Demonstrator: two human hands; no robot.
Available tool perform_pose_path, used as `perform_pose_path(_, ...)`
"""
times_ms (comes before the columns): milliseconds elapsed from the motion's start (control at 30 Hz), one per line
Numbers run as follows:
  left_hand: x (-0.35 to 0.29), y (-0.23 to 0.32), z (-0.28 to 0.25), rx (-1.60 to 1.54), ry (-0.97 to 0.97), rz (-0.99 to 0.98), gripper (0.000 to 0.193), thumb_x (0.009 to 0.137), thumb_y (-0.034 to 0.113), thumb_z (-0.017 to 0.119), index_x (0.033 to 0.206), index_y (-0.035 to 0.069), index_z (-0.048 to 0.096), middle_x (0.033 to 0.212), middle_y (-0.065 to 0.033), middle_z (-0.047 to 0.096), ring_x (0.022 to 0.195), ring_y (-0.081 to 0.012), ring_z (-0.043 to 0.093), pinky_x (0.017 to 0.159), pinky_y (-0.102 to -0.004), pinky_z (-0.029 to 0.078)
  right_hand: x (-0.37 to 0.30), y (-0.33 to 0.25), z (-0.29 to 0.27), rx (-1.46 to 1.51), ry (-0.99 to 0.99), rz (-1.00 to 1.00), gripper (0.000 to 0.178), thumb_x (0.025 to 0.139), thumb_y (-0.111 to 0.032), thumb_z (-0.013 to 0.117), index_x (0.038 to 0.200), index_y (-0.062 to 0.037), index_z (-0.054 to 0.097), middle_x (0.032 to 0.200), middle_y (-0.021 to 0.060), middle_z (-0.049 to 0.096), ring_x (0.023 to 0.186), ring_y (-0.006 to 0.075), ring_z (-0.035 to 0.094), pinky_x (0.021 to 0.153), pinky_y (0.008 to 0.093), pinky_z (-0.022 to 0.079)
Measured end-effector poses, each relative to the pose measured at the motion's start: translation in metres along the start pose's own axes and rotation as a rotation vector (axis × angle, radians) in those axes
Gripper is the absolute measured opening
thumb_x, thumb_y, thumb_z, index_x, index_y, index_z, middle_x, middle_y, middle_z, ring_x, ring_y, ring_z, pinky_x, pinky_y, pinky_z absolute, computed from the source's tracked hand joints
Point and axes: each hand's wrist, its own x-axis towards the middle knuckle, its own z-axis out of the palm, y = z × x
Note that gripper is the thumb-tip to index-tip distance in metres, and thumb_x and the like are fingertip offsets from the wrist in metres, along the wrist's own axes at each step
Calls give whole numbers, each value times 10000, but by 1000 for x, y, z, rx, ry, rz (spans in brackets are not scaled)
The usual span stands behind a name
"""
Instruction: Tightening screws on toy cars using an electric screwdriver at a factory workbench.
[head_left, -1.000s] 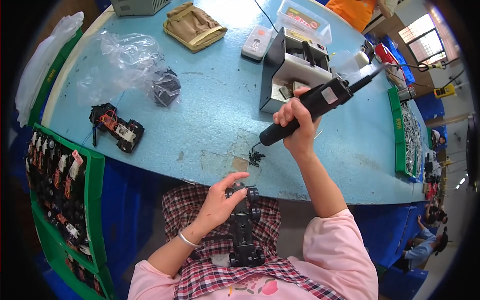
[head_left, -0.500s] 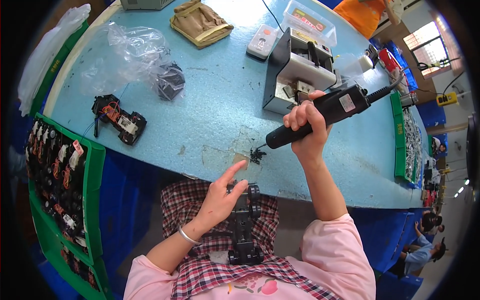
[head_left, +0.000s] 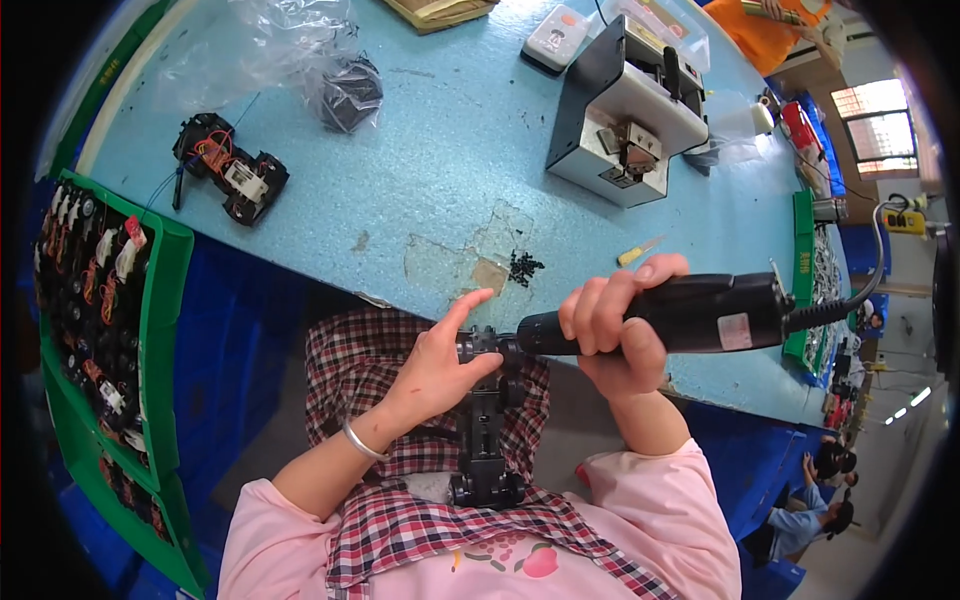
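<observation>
My right hand (head_left: pixel 622 320) is wrapped round a black corded electric screwdriver (head_left: pixel 705 312), its nose pointing left at the far end of a black toy car chassis (head_left: pixel 486 430). The bit's tip is hard to see there. My left hand (head_left: pixel 440 362) grips that far end, thumb across the top and index finger stretched forward. The chassis hangs over my lap, between the table edge and my apron, with wheels at both ends. Beyond it, a small heap of black screws (head_left: pixel 524 267) lies on the table near a brown patch (head_left: pixel 489 277).
A wired toy car chassis (head_left: pixel 232 168) and a plastic bag with black parts (head_left: pixel 345 92) lie at left. Green trays (head_left: pixel 165 330) of wired parts stand beside the table. A metal-cased machine (head_left: pixel 630 115) and a yellow-handled tool (head_left: pixel 636 252) are at right. People are farther off.
The screwdriver has moved from the screw heap back to the chassis end and now lies nearly level. My left hand still holds the chassis. The view has shifted, showing the yellow-handled tool.
</observation>
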Motion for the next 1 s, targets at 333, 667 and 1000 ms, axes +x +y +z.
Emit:
perform_pose_path(333, 0, -11, 0, 29, 31, 72, 634, 729, 116, 649, 1298, 112, 369, 1071, -209, 591, 818, -276, 628, 798, -352, 458, -6, 8, 4, -30, -45, 27, 335, 846, -207, 587, 1065, -129, 346, 591, -7, 416, 512, 124, 430, 553, 289, 395)
perform_pose_path(667, 2, -14, 3, 35, 59, 114, 635, 729, 111, 644, 1298, 126, 362, 880, -186, 620, 723, -260, 630, 734, -354, 470, -6, 8, 1, -61, -61, 25, 337, 846, -207, 590, 1062, -128, 344, 599, -6, 423, 516, 123, 435, 554, 285, 395)
perform_pose_path(1000, 3, -17, 1, 66, 51, 104, 645, 727, 124, 643, 1305, 137, 358, 656, -165, 580, 510, -204, 562, 582, -352, 451, -3, 10, 3, -78, -61, 63, 345, 839, -206, 604, 1057, -130, 348, 592, -5, 430, 512, 127, 437, 552, 289, 393)
